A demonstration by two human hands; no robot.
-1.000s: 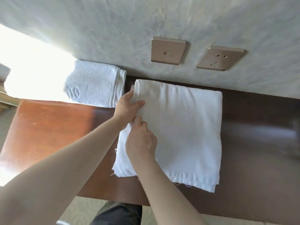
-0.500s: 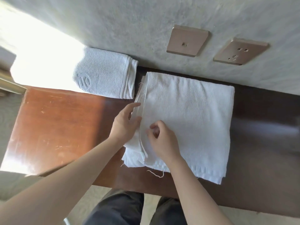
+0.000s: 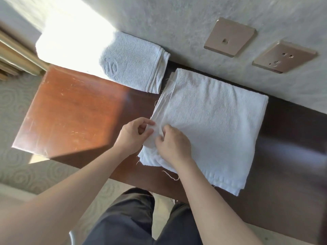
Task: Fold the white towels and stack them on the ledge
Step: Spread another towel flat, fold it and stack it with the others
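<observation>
A white towel (image 3: 212, 124), folded into a rough square, lies flat on the dark wooden ledge (image 3: 74, 112) against the wall. My left hand (image 3: 132, 135) pinches its left edge near the front corner. Right beside it, my right hand (image 3: 173, 145) has its fingers curled onto the same edge layers. A second white towel (image 3: 134, 62), folded with an embossed logo, lies to the left by the wall, partly in bright sunlight.
Two bronze wall sockets (image 3: 230, 37) (image 3: 284, 56) sit on the textured wall above the towel. The ledge's front edge runs just before my legs, with patterned carpet (image 3: 23, 170) below. A window frame (image 3: 16, 55) shows at far left.
Both hands have slid down the towel's left edge from near its far corner toward the front corner. The view has shifted, so the towels appear further right.
</observation>
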